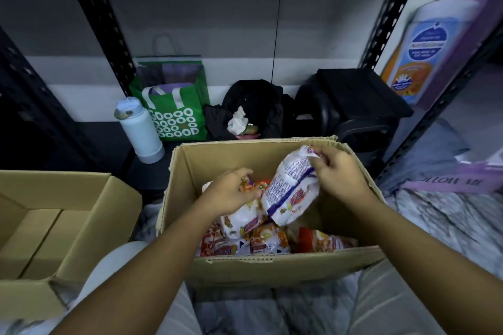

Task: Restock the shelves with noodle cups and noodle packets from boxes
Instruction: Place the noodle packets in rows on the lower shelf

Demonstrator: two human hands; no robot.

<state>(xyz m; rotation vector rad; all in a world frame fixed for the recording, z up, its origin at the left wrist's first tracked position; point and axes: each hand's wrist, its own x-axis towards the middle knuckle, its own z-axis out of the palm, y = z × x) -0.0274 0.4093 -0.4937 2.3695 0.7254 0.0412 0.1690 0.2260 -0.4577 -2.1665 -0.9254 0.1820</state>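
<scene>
The right hand [340, 174] pinches, thumb against curled fingers, the top edge of a white plastic noodle packet with a purple stripe [288, 187], which hangs tilted toward 7 o'clock from the pinch, above the open brown cardboard box [185, 198]. At the packet's 9 o'clock the left hand [231, 193] curls round an orange-and-white noodle packet [261, 185] inside the box, with more orange-and-white packets [269, 242] heaped at 6 o'clock. Outside, a second brown cardboard box [81, 226] sits at 9 o'clock, and a white bottle [141, 130] and green tote bag [177, 117] stand at 11 o'clock.

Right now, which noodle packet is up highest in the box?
The white packet with the purple stripe, pinched at its top by the right hand. The left hand grips another packet lower in the box.
</scene>
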